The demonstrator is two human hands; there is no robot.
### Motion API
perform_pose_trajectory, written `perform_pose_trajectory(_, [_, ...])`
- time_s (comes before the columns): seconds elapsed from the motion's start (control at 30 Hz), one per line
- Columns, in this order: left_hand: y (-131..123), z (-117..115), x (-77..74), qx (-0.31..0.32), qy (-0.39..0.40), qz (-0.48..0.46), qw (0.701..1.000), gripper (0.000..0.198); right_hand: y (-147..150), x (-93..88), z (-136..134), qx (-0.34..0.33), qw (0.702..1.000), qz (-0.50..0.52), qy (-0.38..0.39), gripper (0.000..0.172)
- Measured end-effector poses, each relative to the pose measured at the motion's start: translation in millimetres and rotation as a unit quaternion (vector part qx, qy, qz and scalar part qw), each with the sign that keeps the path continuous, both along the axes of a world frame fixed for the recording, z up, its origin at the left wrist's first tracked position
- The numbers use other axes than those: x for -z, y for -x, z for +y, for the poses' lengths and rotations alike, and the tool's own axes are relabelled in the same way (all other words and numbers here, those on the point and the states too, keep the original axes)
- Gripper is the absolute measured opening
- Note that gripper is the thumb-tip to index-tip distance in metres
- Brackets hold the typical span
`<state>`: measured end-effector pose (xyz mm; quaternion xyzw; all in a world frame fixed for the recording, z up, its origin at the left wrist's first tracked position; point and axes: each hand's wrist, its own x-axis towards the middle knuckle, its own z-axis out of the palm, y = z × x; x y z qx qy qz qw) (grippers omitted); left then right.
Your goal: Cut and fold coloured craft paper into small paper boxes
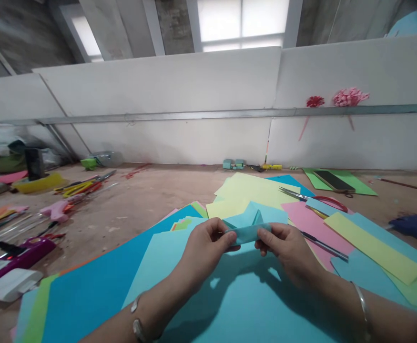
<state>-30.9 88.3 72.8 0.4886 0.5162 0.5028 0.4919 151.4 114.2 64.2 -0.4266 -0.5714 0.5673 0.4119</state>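
"Where is the folded blue paper [246, 234]?"

"Up in front, above a large light-blue sheet [165, 267], held between both hands. A strip-like band faces us, with a pointed flap rising behind it. How the folds run at the back, I can't tell."

"And the fingers?"

"The left hand [201, 247] has its thumb pressed on the paper's left end against the fingers behind. The right hand [294, 247] pinches the other end between thumb and forefinger, its lower fingers curled beneath. Both hands partly cover the ends, so the exact contact behind is hidden."

"What lies around them?"

"Pale yellow sheets [251, 188] beyond. To the right, scissors [337, 202] with a red handle, and a pen [326, 247] on a pink sheet [322, 224]; the right hand hides the pen's near side partly, I think, but I can't be sure."

"Further out?"

"A dark-blue sheet [97, 286] on the left, running out of the picture at the bottom. A purple power strip [25, 259] is cut by the left edge, a blue glue gun [413, 226] by the right. The pale-blue shape [413, 21] in the top right corner is cut off too; I can't tell what it is."
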Motion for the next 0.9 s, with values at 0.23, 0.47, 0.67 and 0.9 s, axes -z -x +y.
perform_pose_trajectory(0.23, [-1,-1,-1.8,0.040,0.076,-0.057,0.995,0.043,-2,2.8,0,0.043,0.998,-0.014,-0.037,0.036])
perform_pose_trajectory(0.47, [-1,3,2.5,-0.009,0.028,0.000,1.000,0.043,-1,-0.5,-2,0.049,0.997,-0.019,-0.055,0.036])
perform_pose_trajectory(0.67, [-3,1,3.9,-0.016,0.008,-0.025,1.000,0.043,0,3.5,-4,0.055,0.997,0.012,-0.048,0.035])
perform_pose_trajectory(0.9, [-3,2,5.0,-0.008,0.013,-0.024,1.000,0.047,1,12.4,0,0.062,0.998,0.021,-0.025,0.062])
